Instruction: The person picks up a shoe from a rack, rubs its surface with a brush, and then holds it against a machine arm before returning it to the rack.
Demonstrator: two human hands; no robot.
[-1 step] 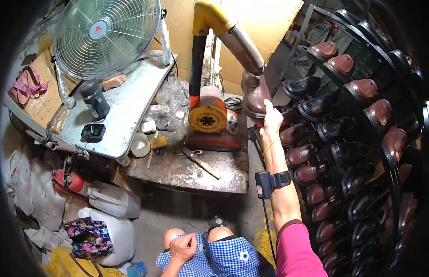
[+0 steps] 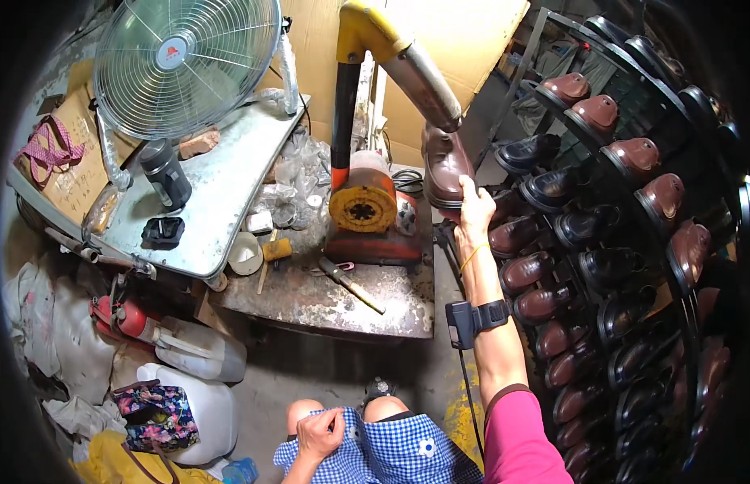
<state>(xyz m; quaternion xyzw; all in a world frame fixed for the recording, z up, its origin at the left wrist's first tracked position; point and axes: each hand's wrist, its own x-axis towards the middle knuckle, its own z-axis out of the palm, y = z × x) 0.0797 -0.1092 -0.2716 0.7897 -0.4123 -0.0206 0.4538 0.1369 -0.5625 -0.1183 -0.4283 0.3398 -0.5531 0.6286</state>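
Note:
At arm's length ahead, my right hand (image 2: 477, 208) is closed on a brown leather shoe (image 2: 449, 168). The shoe's upper end sits just under the mouth of a metal nozzle (image 2: 423, 85) on a yellow elbow pipe; whether they touch is unclear. My palm and some fingers are hidden behind the shoe and wrist. Curled into a loose fist, my left hand (image 2: 320, 433) rests on the blue checked apron (image 2: 391, 444) over my lap, with nothing visible in it. Left of the shoe stands a red machine with a round yellow wheel (image 2: 361, 210).
A tall rack (image 2: 544, 32) of brown and black shoes (image 2: 597, 113) crowds the right side. On the worn bench (image 2: 310, 302) lie a brush-like tool (image 2: 351, 284) and a white cup (image 2: 245, 252). A large fan (image 2: 185, 64) and black bottle (image 2: 165, 173) occupy the left table.
The brown shoe has turned slightly in my right hand and shifted a little to the left. My left hand has not moved.

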